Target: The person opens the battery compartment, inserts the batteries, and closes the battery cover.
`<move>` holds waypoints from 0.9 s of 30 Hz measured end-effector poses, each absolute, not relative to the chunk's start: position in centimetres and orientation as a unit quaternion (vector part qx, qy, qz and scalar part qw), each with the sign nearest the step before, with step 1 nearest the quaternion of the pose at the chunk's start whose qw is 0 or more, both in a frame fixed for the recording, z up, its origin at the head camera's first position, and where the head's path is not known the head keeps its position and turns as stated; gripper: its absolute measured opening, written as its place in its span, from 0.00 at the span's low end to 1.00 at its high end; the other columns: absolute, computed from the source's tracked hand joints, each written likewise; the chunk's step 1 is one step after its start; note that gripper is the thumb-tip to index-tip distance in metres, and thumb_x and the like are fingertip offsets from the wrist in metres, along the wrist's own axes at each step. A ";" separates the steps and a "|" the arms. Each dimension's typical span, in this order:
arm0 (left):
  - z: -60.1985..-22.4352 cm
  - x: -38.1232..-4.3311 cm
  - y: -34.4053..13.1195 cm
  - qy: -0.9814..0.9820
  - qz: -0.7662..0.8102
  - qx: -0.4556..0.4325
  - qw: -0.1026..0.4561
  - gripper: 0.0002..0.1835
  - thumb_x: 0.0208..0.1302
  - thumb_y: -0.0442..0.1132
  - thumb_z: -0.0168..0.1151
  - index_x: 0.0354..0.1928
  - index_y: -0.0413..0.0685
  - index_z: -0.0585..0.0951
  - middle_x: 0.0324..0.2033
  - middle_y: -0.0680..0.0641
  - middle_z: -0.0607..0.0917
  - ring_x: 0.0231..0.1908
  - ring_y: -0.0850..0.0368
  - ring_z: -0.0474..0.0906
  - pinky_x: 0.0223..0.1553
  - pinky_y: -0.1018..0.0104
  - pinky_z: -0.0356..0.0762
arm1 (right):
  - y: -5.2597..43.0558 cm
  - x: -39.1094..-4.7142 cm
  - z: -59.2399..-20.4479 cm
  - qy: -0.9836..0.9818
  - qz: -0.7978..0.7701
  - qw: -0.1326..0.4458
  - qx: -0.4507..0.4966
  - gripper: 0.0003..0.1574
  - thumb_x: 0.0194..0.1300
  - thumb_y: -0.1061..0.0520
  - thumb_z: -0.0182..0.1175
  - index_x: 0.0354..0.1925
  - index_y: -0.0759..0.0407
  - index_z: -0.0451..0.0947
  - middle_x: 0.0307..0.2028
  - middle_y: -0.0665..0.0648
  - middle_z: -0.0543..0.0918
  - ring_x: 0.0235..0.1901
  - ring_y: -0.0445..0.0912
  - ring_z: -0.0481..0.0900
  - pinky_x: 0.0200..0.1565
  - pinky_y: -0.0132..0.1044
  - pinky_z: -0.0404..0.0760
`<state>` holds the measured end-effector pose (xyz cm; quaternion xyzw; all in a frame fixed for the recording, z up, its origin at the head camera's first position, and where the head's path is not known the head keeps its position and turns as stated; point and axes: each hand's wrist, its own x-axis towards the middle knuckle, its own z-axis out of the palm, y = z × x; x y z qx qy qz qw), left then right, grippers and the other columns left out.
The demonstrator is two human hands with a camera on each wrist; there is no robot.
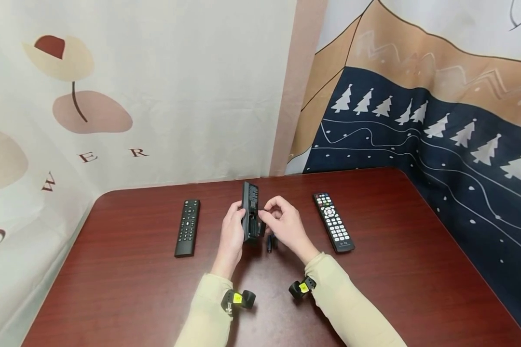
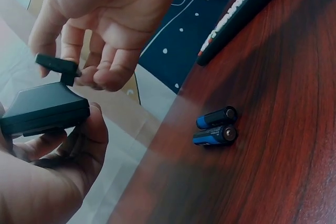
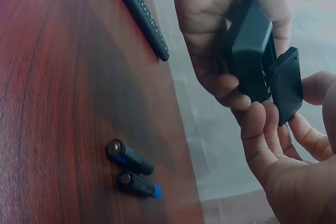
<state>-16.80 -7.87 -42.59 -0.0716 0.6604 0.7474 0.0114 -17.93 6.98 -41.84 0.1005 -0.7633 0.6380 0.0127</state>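
Table [image 1: 134, 270] is a dark reddish wood grain — all three remotes are black, the right one [image 1: 333, 222] with white buttons. Batteries [image 2: 216, 127] are black with blue ends, sleeves [image 1: 347, 303] pale beige.

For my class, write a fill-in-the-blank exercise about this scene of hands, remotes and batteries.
1. The left hand grips a black ____ held above the table.
2. The right hand pinches the battery cover, which stands partly ____ the held remote.
3. ____ batteries lie loose on the table.
4. The remote with white buttons lies on the person's ____ side.

Missing words: remote; off; Two; right
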 end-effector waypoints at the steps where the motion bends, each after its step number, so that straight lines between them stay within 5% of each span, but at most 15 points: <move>1: -42.6 -16.8 -7.9 0.654 0.752 -0.074 0.014 0.22 0.79 0.38 0.36 0.65 0.42 0.74 0.49 0.35 0.82 0.37 0.53 0.81 0.38 0.64 0.81 | 7.1 -17.9 -41.8 -0.763 0.638 0.011 0.100 0.07 0.69 0.62 0.64 0.40 0.61 0.75 0.24 0.55 0.82 0.26 0.72 0.81 0.31 0.57 0.85; 6: -42.6 -16.9 -8.1 0.631 0.772 -0.077 0.022 0.21 0.79 0.37 0.34 0.64 0.42 0.73 0.50 0.31 0.84 0.34 0.50 0.83 0.32 0.63 0.82 | 7.6 -17.9 -41.9 -0.766 0.635 0.013 0.103 0.06 0.69 0.61 0.64 0.41 0.61 0.76 0.29 0.57 0.83 0.25 0.67 0.82 0.32 0.57 0.86; 13: -42.4 -16.8 -8.2 0.624 0.777 -0.077 0.025 0.22 0.80 0.38 0.34 0.65 0.42 0.72 0.54 0.27 0.83 0.34 0.50 0.83 0.31 0.63 0.82 | 8.4 -18.0 -42.0 -0.791 0.603 0.023 0.100 0.07 0.67 0.62 0.65 0.42 0.62 0.78 0.25 0.56 0.82 0.26 0.64 0.82 0.26 0.33 0.77; 17: -42.4 -16.9 -8.3 0.620 0.780 -0.076 0.026 0.21 0.81 0.38 0.33 0.64 0.42 0.71 0.54 0.27 0.83 0.33 0.52 0.84 0.31 0.63 0.82 | 8.9 -18.1 -42.3 -0.805 0.583 0.031 0.103 0.07 0.67 0.61 0.66 0.42 0.61 0.79 0.26 0.56 0.82 0.26 0.64 0.83 0.27 0.32 0.78; 27: -42.4 -16.8 -8.3 0.616 0.785 -0.064 0.022 0.19 0.81 0.39 0.35 0.62 0.41 0.71 0.52 0.29 0.84 0.31 0.53 0.84 0.32 0.60 0.84 | 10.0 -18.2 -43.4 -0.853 0.509 0.048 0.101 0.07 0.65 0.60 0.68 0.40 0.59 0.79 0.35 0.55 0.80 0.27 0.42 0.78 0.33 0.36 0.81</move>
